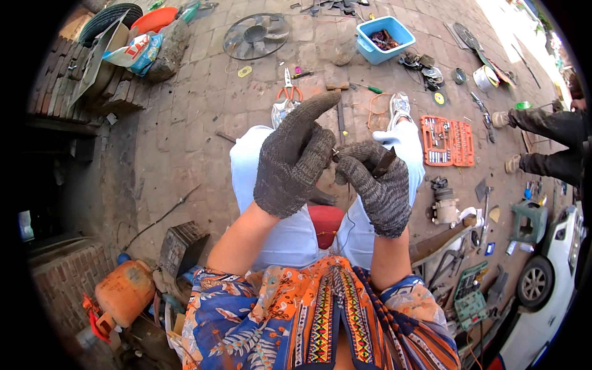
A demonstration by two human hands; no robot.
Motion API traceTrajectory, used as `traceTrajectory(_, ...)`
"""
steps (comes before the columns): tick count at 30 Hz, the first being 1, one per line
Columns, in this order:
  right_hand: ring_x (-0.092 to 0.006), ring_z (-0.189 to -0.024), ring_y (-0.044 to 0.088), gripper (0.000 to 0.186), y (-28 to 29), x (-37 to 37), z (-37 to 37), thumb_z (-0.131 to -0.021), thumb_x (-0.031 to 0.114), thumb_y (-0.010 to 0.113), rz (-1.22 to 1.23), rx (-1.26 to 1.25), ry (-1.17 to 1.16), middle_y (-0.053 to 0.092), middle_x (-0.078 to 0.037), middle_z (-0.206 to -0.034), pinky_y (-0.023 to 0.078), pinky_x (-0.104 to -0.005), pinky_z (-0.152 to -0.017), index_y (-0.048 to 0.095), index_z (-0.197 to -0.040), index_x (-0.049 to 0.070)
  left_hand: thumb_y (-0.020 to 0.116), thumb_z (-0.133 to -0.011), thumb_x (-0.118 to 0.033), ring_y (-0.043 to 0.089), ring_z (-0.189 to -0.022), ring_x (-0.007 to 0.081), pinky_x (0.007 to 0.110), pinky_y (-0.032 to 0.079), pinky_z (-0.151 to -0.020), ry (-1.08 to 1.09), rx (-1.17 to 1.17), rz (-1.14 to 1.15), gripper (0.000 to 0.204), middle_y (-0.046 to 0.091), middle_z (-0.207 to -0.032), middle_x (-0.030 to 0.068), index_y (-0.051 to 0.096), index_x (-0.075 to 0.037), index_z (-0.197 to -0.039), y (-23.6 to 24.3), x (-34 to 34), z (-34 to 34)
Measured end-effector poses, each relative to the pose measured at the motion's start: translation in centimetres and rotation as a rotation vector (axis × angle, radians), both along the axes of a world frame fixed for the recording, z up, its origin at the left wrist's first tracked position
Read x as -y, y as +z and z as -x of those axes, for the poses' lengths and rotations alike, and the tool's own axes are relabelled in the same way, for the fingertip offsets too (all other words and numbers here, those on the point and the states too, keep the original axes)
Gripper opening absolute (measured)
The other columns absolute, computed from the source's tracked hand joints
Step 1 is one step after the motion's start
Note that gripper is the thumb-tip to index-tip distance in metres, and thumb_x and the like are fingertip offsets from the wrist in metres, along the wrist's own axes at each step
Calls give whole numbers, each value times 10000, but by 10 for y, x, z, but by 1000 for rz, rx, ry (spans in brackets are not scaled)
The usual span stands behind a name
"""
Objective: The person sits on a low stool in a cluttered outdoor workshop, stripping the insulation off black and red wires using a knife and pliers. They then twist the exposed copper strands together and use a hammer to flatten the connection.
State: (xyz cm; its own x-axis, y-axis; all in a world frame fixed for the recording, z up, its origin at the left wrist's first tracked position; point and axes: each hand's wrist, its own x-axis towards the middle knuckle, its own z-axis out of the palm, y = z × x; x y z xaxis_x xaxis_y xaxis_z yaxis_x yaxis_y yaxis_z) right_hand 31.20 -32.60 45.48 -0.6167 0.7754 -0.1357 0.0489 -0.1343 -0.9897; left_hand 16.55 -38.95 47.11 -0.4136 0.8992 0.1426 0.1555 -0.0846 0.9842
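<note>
Both my hands wear dark grey knitted gloves and meet above my lap. In my left hand [295, 157] the fingers curl and pinch, with one finger stretched out to the upper right. A small metal piece [335, 154] shows at its fingertips, between the two hands; its kind is too small to tell. My right hand [377, 184] is closed, its fingertips close to that same piece. From its grip sticks a dark flat pointed piece [385, 161]. A thin dark wire [349, 217] hangs below the right hand toward my lap.
Pliers with orange handles [288, 88] and a green-handled screwdriver [369, 88] lie by my shoes. An orange socket set [447, 140] lies open at right, near another person's legs [549, 132]. A blue basin [385, 40] is ahead; an orange gas cylinder [125, 293] stands lower left.
</note>
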Motion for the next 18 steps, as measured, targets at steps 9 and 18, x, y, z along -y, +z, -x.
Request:
traceTrajectory(9, -71, -672, 591, 122, -3, -24, 4, -840, 107, 651, 308, -154, 40, 630, -20, -773, 507, -210, -564, 644, -926, 20, 524, -897, -159, 409, -524, 45, 198, 341, -466, -268, 246, 192, 391, 488, -676, -24, 516, -52, -1272, 15, -33, 22)
traceTrajectory(18, -134, -855, 623, 223, -40, -74, 38, -810, 66, 680, 250, -202, -92, 664, -71, -934, 511, -265, -750, 630, -1018, 6, 524, -907, -197, 404, -533, 30, 189, 314, -462, -434, 377, 333, 371, 476, -647, -40, 537, -56, -1250, -21, -116, 69)
